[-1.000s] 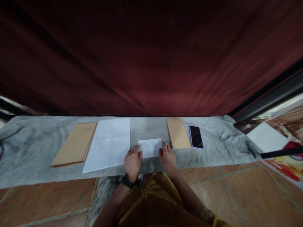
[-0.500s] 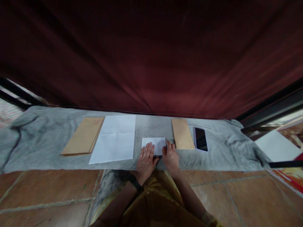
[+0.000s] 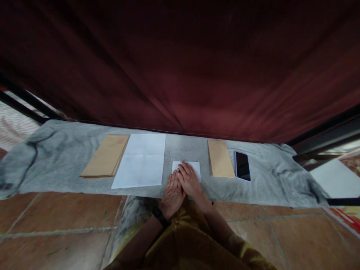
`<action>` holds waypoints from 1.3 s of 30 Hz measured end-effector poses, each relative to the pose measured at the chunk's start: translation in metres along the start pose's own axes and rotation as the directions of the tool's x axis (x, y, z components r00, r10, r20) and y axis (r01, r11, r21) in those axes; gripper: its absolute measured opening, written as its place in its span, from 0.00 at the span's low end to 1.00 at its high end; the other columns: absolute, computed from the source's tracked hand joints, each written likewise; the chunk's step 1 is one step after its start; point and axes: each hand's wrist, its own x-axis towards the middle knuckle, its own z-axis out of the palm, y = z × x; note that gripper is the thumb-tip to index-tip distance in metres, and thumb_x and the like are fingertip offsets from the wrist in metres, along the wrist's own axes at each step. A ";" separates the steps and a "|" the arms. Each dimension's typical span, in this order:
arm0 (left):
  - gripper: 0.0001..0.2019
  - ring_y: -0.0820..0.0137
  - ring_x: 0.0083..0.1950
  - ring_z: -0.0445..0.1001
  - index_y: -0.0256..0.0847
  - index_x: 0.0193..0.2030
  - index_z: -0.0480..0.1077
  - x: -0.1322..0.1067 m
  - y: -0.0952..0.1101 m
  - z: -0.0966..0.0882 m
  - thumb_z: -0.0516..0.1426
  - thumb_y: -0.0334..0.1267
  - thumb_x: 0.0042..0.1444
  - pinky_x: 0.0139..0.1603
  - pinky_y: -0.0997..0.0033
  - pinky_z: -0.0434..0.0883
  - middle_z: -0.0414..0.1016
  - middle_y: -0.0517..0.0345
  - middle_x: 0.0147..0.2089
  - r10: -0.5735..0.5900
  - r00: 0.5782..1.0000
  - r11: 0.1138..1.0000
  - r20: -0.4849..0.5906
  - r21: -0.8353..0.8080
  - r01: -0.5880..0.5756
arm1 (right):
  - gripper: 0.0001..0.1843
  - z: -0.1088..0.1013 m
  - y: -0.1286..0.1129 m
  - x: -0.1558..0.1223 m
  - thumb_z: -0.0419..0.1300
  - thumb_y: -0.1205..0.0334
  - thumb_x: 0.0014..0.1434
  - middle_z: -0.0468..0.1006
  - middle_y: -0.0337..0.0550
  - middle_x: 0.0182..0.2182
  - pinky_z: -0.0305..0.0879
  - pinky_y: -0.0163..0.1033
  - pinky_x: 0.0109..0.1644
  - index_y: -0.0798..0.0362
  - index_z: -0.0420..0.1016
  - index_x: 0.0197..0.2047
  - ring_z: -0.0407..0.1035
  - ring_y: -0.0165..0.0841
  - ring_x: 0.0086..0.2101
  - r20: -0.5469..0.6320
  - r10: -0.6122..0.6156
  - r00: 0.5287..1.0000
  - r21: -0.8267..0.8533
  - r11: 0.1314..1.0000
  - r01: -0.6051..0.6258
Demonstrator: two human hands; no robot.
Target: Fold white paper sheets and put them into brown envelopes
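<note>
A small folded white paper (image 3: 196, 167) lies on the grey cloth in front of me, partly covered by both hands. My left hand (image 3: 172, 193) rests flat on its lower left part, fingers stretched out. Across the paper's middle lies my right hand (image 3: 189, 180), also flat, its fingers beside and partly over the left fingertips. Left of the hands is a larger white sheet (image 3: 142, 161) with crease lines. To the right lies a brown envelope (image 3: 221, 159).
Several brown envelopes (image 3: 104, 155) lie stacked at the left. A phone (image 3: 242, 166) sits right of the single envelope. The grey cloth (image 3: 267, 176) covers a narrow table against a dark red curtain (image 3: 180, 75). Another white sheet (image 3: 336, 178) is beyond the right end.
My right hand has moved left from the paper's right edge onto its middle, against my left hand. My left hand stays flat on the paper. The view has shifted slightly.
</note>
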 end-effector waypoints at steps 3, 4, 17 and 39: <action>0.33 0.54 0.76 0.52 0.22 0.72 0.50 0.000 0.003 -0.005 0.50 0.36 0.62 0.72 0.47 0.58 0.55 0.32 0.73 -0.022 1.000 1.000 -0.013 -0.013 0.022 | 0.24 -0.008 0.011 -0.005 0.48 0.58 0.72 0.63 0.52 0.68 0.53 0.53 0.72 0.56 0.65 0.68 0.54 0.41 0.68 0.014 -0.003 1.000 -0.132 0.991 0.004; 0.33 0.54 0.76 0.51 0.23 0.72 0.50 0.000 0.003 -0.006 0.50 0.36 0.63 0.73 0.48 0.57 0.54 0.32 0.74 -0.028 0.999 1.000 -0.018 -0.013 0.028 | 0.25 -0.010 0.014 -0.007 0.49 0.58 0.72 0.62 0.52 0.68 0.53 0.53 0.71 0.56 0.64 0.68 0.54 0.41 0.68 0.018 -0.009 1.000 -0.164 0.986 0.012; 0.34 0.54 0.77 0.48 0.25 0.74 0.45 -0.009 -0.003 -0.013 0.49 0.43 0.67 0.73 0.48 0.57 0.51 0.33 0.75 -0.104 0.995 0.994 0.001 0.012 0.104 | 0.30 -0.021 0.042 -0.032 0.49 0.55 0.71 0.58 0.55 0.70 0.51 0.55 0.70 0.58 0.55 0.72 0.52 0.45 0.68 -0.028 0.042 0.999 -0.322 0.945 -0.049; 0.27 0.59 0.77 0.48 0.38 0.73 0.54 0.058 -0.012 0.006 0.46 0.42 0.69 0.76 0.50 0.49 0.52 0.47 0.76 0.006 0.998 0.999 0.059 -0.038 -0.004 | 0.32 -0.026 0.042 -0.038 0.49 0.54 0.72 0.51 0.61 0.72 0.51 0.57 0.70 0.63 0.54 0.72 0.48 0.49 0.70 -0.033 0.067 0.997 -0.329 0.941 -0.074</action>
